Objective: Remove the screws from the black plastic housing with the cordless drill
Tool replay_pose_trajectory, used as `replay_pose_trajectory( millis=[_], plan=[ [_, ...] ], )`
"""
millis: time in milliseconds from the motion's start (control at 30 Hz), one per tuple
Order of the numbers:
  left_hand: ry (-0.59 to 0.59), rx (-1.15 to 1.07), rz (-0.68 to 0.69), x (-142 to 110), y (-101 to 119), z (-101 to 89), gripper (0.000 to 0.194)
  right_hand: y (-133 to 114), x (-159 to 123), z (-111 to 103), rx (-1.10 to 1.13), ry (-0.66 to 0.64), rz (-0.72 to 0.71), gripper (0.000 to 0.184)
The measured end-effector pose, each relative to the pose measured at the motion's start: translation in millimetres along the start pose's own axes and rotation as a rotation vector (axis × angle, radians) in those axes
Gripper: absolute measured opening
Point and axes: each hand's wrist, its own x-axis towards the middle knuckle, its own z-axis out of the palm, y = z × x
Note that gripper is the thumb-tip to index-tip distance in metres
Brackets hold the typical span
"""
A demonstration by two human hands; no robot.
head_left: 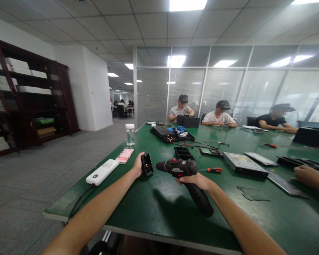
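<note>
My right hand [198,181] is wrapped around a black and red cordless drill [181,167], its chuck pointing left. Facing it, a small black open-fronted case [148,169] stands on edge, with coppery parts showing inside; its exact kind cannot be made out. My left hand [138,166] grips this case from the left side. The drill's bit reaches the case's open face, though whether it touches a screw is too small to tell. Just behind the drill lies a screwdriver [214,170] with an orange and black handle.
Left on the green table [172,216] lie a white power bank [102,171] with a cable, a pink phone [125,155] and a clear jar [130,135]. Optical drives [244,164] and black brackets [184,153] lie to the right and behind. A co-worker's hand [309,179] is at far right.
</note>
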Motion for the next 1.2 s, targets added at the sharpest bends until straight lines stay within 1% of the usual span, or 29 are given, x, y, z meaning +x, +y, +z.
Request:
replay_pose_trajectory(
  millis=[200, 433, 567, 1033, 1200],
  plan=[
    [0.037, -0.003, -0.017, -1.5, 1.0, 2.1, 0.032, 4.8, 0.5, -1.6, -0.063, 0.008, -0.022, 0.022],
    [-0.004, 0.012, -0.005, -1.7, 1.9, 2.0, 0.033, 2.2, -0.2, -0.5, -0.078, 0.012, -0.058, 0.023],
    [-0.022, 0.026, 0.009, 0.4, 1.3, -0.1, 0.033, 1.3, -0.9, -0.5, -0.088, 0.02, -0.05, 0.022],
    [0.009, 0.012, 0.015, 1.4, 0.1, -0.9, 0.031, 2.2, -0.3, 0.1, -0.038, 0.014, -0.061, 0.021],
    [-0.034, 0.011, 0.014, 6.7, -1.5, -4.4, 0.033, 4.5, 0.9, -0.3, -0.009, 0.015, -0.059, 0.021]
  ],
)
